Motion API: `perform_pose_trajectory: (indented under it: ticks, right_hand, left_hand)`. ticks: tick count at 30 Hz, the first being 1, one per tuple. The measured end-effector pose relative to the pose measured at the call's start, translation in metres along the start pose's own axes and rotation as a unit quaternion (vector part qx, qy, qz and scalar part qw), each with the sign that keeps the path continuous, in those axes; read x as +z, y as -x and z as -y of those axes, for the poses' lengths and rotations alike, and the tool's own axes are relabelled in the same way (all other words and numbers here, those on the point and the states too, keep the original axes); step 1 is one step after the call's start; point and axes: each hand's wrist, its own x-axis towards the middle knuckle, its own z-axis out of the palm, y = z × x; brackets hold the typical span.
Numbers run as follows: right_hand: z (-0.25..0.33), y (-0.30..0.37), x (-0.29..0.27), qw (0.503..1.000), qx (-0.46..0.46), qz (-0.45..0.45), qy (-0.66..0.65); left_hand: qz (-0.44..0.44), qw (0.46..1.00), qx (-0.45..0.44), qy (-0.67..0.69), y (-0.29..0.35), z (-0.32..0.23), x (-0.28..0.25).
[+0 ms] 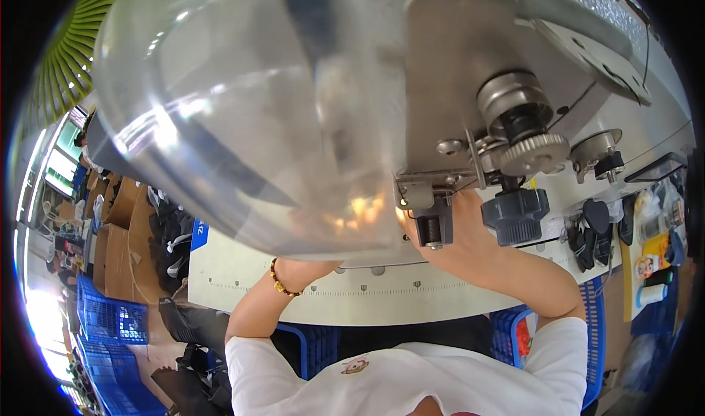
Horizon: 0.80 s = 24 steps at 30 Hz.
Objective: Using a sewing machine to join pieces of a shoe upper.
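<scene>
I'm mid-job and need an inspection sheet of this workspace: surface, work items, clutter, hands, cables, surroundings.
Surface: pale flat worktop, ruler scale along its front edge.
Work items: shiny grey metal sewing machine with a ridged black knob; any workpiece is hidden.
Clutter: small dark pieces and a white cylindrical spool at right.
Hands: left hand mostly hidden behind the machine, dark beaded bracelet on its wrist; right hand partly hidden; fingers' grip unclear.
Cables: thin dark line at upper right, thread or cable unclear.
Surroundings: blue plastic crates and brown cardboard boxes at left.
</scene>
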Motion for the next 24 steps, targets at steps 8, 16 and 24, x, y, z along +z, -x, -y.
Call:
perform_pose_trajectory:
  ticks: [8, 16, 24]
  right_hand:
    - [-0.014, 0.006, -0.017, 0.997, 0.040, 0.050, -0.035]
    - [-0.044, 0.017, 0.027, 0.988, -0.025, -0.140, -0.063]
    - [-0.065, 0.033, 0.086, 0.983, -0.012, -0.141, -0.119]
  left_hand:
    - [0.005, 0.998, 0.068, -0.014, 0.015, 0.009, 0.003]
    - [0.051, 0.997, 0.057, -0.015, -0.007, 0.000, -0.016]
    - [0.100, 0.958, -0.120, 0.239, 0.013, 0.000, 0.002]
